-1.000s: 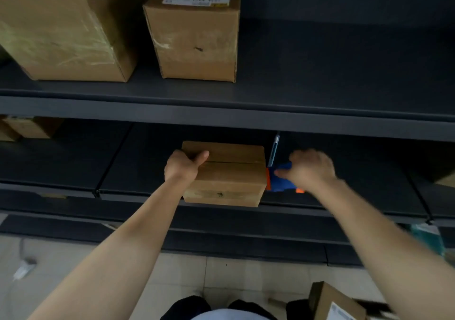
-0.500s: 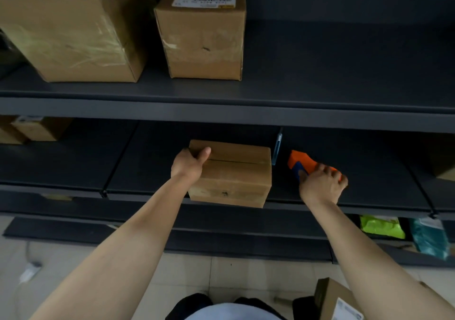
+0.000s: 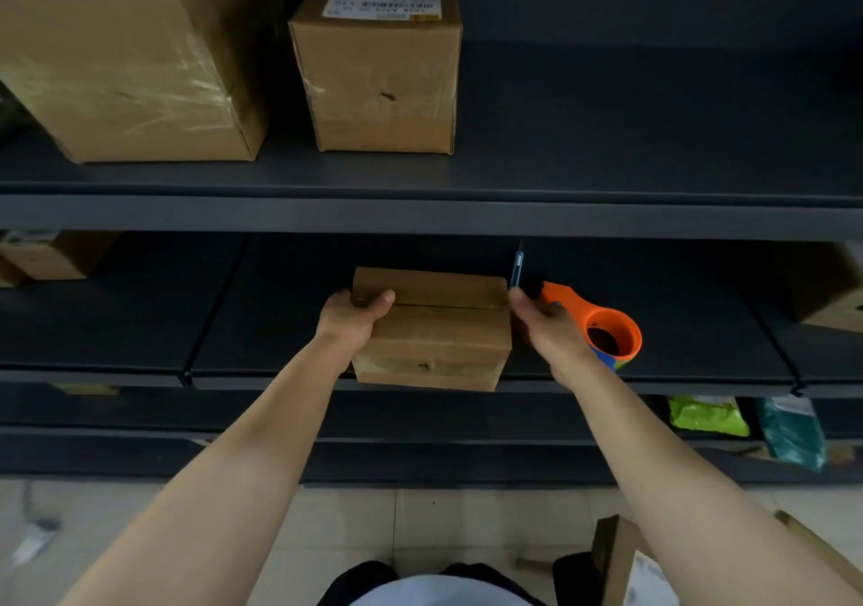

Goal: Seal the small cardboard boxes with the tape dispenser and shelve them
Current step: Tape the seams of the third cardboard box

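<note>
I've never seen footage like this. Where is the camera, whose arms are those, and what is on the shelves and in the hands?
The camera sits on a person's head, looking down past both bare arms at dark metal shelving. The left hand grips the left end of a small cardboard box on the middle shelf. The right hand touches the box's right end, fingers curled; an orange tape dispenser lies just beside it. Two bigger boxes stand on the shelf above.
</note>
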`<state>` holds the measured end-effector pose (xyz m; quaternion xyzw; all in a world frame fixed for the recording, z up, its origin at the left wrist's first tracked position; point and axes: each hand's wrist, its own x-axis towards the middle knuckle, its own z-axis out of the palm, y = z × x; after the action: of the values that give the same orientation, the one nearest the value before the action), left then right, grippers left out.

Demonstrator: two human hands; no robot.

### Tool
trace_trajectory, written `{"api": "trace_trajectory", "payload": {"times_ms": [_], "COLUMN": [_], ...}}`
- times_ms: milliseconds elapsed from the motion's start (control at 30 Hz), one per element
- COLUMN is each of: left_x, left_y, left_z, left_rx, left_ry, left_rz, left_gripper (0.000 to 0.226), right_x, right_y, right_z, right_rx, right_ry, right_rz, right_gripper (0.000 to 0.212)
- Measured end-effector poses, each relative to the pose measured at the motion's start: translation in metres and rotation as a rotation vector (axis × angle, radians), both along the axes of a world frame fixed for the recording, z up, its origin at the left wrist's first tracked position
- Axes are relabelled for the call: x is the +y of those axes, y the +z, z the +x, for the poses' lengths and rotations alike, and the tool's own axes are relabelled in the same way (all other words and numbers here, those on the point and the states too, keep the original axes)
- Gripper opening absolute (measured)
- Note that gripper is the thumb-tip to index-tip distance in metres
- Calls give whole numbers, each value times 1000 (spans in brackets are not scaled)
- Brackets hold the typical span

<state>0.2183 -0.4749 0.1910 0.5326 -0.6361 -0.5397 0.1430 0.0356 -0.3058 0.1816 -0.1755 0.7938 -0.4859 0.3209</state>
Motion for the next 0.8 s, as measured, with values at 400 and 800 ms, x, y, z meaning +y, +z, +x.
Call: {"api": "trace_trajectory", "payload": {"times_ms": [400, 800], "left_x": [4, 2], "left_y": [5, 20], "left_z": [0, 4], "left_rx": [-243, -55], "left_ry": [-89, 26], "left_rz": [-141, 19], "left_gripper": [52, 69], "right_x": [60, 104], "right_y": [-49, 79], "right_z": [-58, -13], "right_rx": [590, 149], "right_ry": [53, 313], "right_rz": [683, -72], "right_gripper": [32, 18]}}
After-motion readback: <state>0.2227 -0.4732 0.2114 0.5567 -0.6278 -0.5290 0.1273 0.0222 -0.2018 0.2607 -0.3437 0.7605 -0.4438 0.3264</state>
